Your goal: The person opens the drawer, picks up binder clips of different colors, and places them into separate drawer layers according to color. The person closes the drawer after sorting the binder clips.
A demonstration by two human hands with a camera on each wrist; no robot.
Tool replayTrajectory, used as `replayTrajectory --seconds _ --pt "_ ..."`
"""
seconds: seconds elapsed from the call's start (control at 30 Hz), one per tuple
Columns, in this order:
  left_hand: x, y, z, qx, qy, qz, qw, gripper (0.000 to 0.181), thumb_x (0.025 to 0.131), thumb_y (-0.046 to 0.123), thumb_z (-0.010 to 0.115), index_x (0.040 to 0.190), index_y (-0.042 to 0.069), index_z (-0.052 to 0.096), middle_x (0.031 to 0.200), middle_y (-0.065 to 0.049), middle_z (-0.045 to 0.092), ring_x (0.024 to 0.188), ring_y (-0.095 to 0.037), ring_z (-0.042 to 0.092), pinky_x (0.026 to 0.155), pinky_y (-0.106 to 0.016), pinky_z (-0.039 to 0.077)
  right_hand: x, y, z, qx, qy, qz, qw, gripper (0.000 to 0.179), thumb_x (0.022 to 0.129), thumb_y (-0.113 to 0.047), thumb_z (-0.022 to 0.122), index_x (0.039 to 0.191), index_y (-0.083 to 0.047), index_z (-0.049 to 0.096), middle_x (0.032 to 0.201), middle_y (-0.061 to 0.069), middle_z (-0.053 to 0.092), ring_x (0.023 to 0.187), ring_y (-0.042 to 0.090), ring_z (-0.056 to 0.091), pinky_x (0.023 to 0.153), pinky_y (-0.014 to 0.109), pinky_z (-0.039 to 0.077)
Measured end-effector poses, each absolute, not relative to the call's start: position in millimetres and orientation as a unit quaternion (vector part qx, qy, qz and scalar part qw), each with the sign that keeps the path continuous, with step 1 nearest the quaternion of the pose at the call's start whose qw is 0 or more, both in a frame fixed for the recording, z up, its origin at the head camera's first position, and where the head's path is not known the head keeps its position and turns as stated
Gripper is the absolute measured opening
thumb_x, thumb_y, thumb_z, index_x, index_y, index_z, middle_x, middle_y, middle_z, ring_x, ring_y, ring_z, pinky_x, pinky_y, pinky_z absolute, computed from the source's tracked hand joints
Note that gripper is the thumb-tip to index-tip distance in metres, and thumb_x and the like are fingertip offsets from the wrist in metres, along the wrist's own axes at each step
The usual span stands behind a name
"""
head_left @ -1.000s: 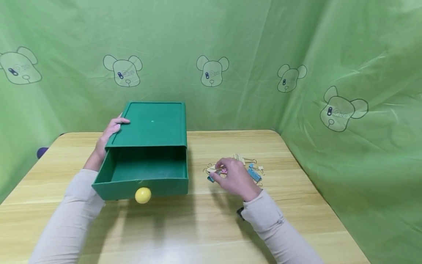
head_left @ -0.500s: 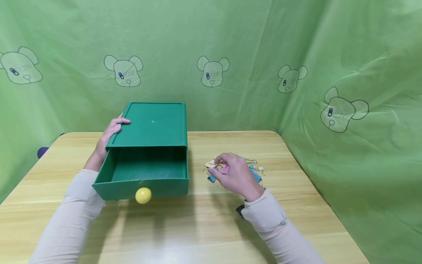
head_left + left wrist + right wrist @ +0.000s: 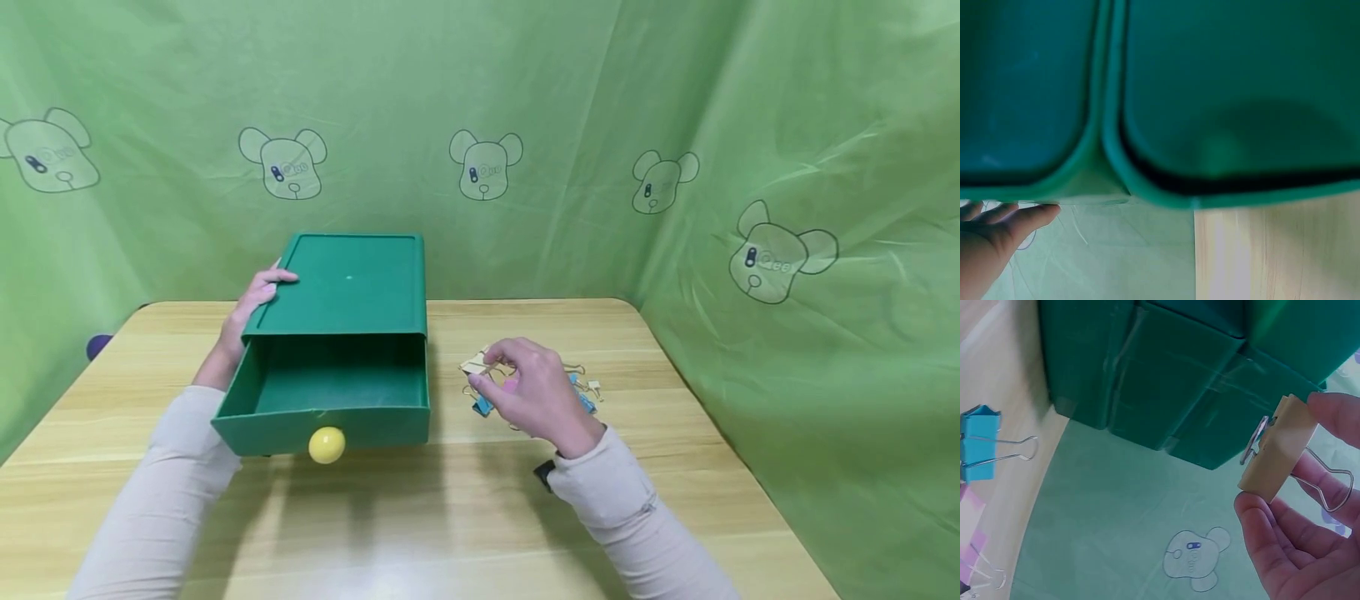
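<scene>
My left hand (image 3: 251, 308) lies along the left side of a green drawer box (image 3: 345, 292), its fingertips on the top edge. In the left wrist view, straight fingers (image 3: 1035, 217) show beside the box. The top drawer (image 3: 375, 427), with a yellow knob (image 3: 327, 445), stands pulled out, and nothing shows inside it. Right of the box, my right hand (image 3: 536, 392) pinches a yellow binder clip (image 3: 1282, 447) between thumb and fingers, clear of the table. Under that hand lie a blue binder clip (image 3: 483, 406) and a pink binder clip (image 3: 510, 385), partly hidden.
Another blue binder clip (image 3: 587, 403) and a small pale binder clip (image 3: 594, 386) lie to the right of the right hand. Green curtain (image 3: 555, 208) hangs behind and right of the wooden table (image 3: 675, 467). The box has several stacked sections in the right wrist view.
My right hand has lifted the yellow binder clip up from the pile, slightly away from me. The left hand and the open drawer have stayed put.
</scene>
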State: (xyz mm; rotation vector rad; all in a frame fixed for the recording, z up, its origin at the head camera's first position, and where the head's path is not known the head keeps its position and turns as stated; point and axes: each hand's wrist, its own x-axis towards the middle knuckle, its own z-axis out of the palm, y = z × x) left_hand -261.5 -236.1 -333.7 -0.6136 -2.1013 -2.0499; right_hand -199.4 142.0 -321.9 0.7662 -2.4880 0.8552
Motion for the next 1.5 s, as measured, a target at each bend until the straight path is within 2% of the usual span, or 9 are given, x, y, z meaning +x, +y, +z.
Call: replayTrajectory --seconds 0.1,0.33,0.57,1.0,1.5 --pt "-261.3 -236.2 -333.4 -0.205 -0.701 -0.679 0.073 0.031 0.103 0.030 0.029 0.114 0.040 0.056 0.162 -0.008 -0.004 0.142 -0.040 -0.006 0.110 -0.058 -0.004 -198.3 139.5 -317.2 0.283 -0.883 0.309 0.212 0.020 0.082 -0.023 0.079 0.090 -0.008 0.068 0.093 0.002 0.069 0.059 0.006 0.055 0.070 0.034 0.052" --pt "-261.2 -236.1 -333.3 -0.207 -0.697 -0.683 0.075 0.031 0.103 0.029 0.029 0.114 0.039 0.056 0.162 -0.009 -0.005 0.142 -0.040 -0.007 0.111 -0.055 -0.004 -197.6 134.1 -307.4 0.301 -0.867 0.314 0.243 0.022 0.080 -0.021 0.080 0.091 -0.005 0.068 0.093 0.003 0.070 0.084 0.018 0.062 0.074 0.035 0.051" --pt "-260.5 -236.1 -334.5 -0.205 -0.700 -0.680 0.075 0.031 0.103 0.030 0.029 0.114 0.040 0.056 0.162 -0.009 -0.005 0.142 -0.040 -0.007 0.110 -0.057 -0.005 -196.1 131.3 -302.7 0.307 -0.861 0.320 0.249 0.022 0.081 -0.021 0.079 0.091 -0.006 0.068 0.092 0.003 0.069 0.083 0.020 0.062 0.074 0.037 0.051" --pt "-262.7 -237.5 -336.1 -0.203 -0.710 -0.669 0.090 0.033 0.103 0.030 0.028 0.115 0.039 0.057 0.162 -0.010 0.000 0.142 -0.041 -0.004 0.110 -0.058 -0.004 -190.4 122.8 -291.6 0.331 -0.844 0.327 0.269 0.022 0.080 -0.020 0.080 0.091 -0.006 0.068 0.095 0.003 0.069 0.086 0.016 0.061 0.075 0.032 0.050" --pt "-261.0 -236.4 -334.2 -0.202 -0.702 -0.679 0.075 0.032 0.103 0.031 0.028 0.116 0.040 0.056 0.162 -0.009 -0.005 0.142 -0.040 -0.006 0.110 -0.058 -0.004 -186.7 109.5 -283.0 0.363 -0.825 0.336 0.275 0.022 0.078 -0.018 0.082 0.090 -0.006 0.067 0.098 0.005 0.070 0.087 0.018 0.062 0.075 0.032 0.050"
